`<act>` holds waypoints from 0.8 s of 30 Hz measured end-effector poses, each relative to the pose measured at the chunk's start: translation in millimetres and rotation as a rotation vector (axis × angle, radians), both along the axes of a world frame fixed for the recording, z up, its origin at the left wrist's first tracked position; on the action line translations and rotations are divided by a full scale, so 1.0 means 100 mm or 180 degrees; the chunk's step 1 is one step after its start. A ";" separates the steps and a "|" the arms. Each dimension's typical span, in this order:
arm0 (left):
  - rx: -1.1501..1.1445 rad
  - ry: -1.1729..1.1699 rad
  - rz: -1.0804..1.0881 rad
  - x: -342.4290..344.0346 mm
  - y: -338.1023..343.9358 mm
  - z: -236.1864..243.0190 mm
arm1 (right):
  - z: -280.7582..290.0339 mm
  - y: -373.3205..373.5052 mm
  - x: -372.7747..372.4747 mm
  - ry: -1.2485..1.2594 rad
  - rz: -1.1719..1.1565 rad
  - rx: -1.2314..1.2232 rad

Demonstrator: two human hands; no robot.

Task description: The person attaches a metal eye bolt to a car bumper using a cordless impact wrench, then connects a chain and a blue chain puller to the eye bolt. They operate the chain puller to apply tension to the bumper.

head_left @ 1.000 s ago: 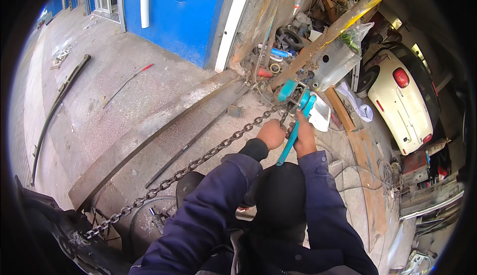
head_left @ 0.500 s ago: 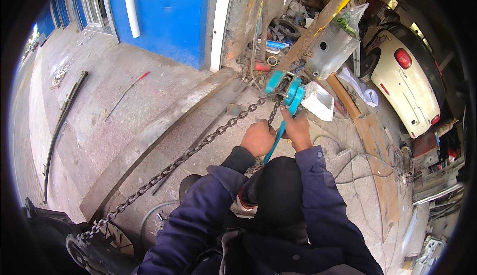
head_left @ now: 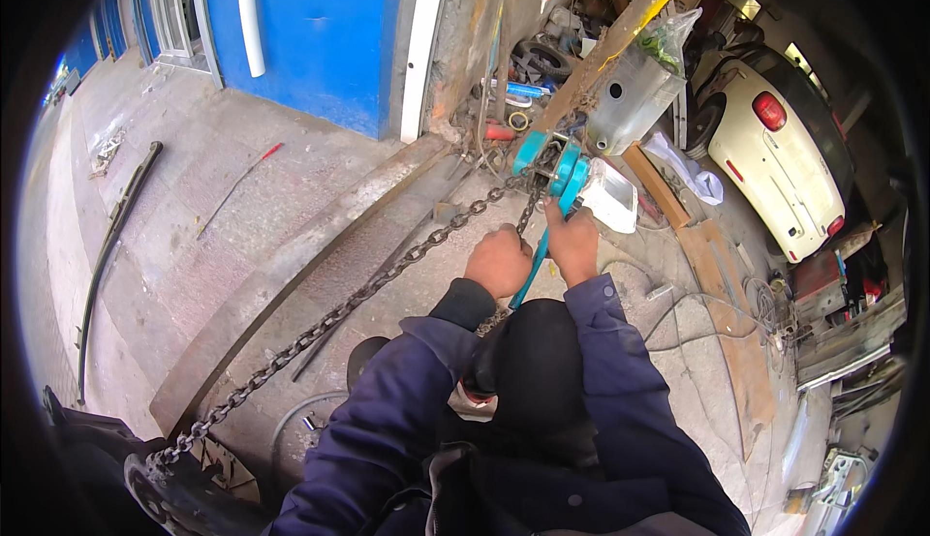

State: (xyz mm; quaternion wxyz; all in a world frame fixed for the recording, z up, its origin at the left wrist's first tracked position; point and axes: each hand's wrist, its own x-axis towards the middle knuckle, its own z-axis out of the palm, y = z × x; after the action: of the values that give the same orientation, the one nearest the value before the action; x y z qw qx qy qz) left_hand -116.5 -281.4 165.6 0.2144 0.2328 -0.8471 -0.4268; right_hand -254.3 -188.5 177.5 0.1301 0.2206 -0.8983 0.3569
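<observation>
A teal lever chain hoist sits in front of me near the foot of a rusty post. Its load chain runs taut from the hoist down to the lower left. A second length of chain comes off the hoist's near side into my left hand, which is closed round it. My right hand is closed at the upper part of the teal lever handle, just below the hoist body. Its fingertips are partly hidden. The handle's lower end points toward my knee.
The taut chain ends at a black metal part at lower left. A raised metal sill crosses the floor. A white basin, a metal tank and a plank lie right. A cream car stands beyond.
The whole view has shifted slightly, with the scene a little to the left. Both hands keep nearly the same places at the chain and the lever.
</observation>
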 end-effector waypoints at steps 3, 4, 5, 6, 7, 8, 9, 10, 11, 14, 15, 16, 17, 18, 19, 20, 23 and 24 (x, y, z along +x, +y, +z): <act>0.0023 -0.0070 -0.0007 0.01 0.01 0.03 | 0.02 -0.01 0.02 -0.0155 0.0012 -0.0093; 0.0042 -0.0120 -0.0037 0.02 0.02 0.04 | 0.03 -0.01 0.02 -0.0191 0.0015 -0.0071; 0.0064 -0.0173 -0.0074 0.02 0.03 0.06 | 0.04 0.00 0.01 -0.0169 -0.0002 -0.0089; 0.0030 -0.0118 -0.0084 0.02 0.04 0.07 | 0.04 0.01 0.01 -0.0156 -0.0024 -0.0103; -0.0009 -0.0067 -0.0091 0.03 0.05 0.08 | 0.04 0.02 0.00 -0.0268 0.0008 -0.0172; -0.0046 -0.0055 -0.0096 0.04 0.05 0.09 | 0.04 0.04 -0.01 -0.0395 0.0038 -0.0249; -0.0043 -0.0051 -0.0099 0.04 0.06 0.09 | 0.04 0.06 -0.01 -0.0602 0.0060 -0.0341; -0.0039 -0.0069 -0.0093 0.05 0.06 0.10 | 0.04 0.07 -0.02 -0.0588 0.0145 -0.0358; -0.0049 -0.0067 -0.0078 0.05 0.07 0.09 | 0.03 0.08 -0.02 -0.0648 0.0216 -0.0385; -0.0103 -0.0172 -0.0015 0.04 0.05 0.09 | 0.00 0.08 -0.02 -0.0357 0.0279 -0.0308; -0.0121 -0.0179 -0.0028 0.03 0.04 0.08 | -0.01 0.07 -0.02 -0.0178 0.0315 -0.0251; -0.0134 -0.0199 -0.0027 0.02 0.03 0.08 | -0.03 0.06 -0.02 -0.0080 0.0287 -0.0257; -0.0141 -0.0217 -0.0015 0.02 0.02 0.07 | -0.04 0.05 -0.03 0.0020 0.0302 -0.0247; -0.0153 -0.0217 -0.0017 0.01 0.01 0.05 | -0.05 0.04 -0.03 0.0111 0.0333 -0.0261; -0.0164 -0.0213 -0.0015 0.01 0.00 0.04 | -0.07 0.03 -0.04 0.0081 0.0351 -0.0253; -0.0167 -0.0227 -0.0006 0.01 -0.01 0.02 | -0.08 0.02 -0.05 0.0044 0.0376 -0.0271; -0.0174 -0.0195 0.0008 -0.02 -0.02 -0.05 | -0.08 0.00 -0.07 -0.0328 0.0383 -0.0380; -0.0123 -0.0233 -0.0005 -0.03 -0.02 -0.07 | -0.06 -0.01 -0.08 -0.0492 0.0347 -0.0454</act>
State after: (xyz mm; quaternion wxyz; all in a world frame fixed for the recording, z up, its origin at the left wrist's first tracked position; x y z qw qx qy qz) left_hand -119.1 -283.7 158.6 0.1874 0.2434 -0.8627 -0.4018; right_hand -261.8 -189.8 171.1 0.0562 0.2311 -0.8647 0.4423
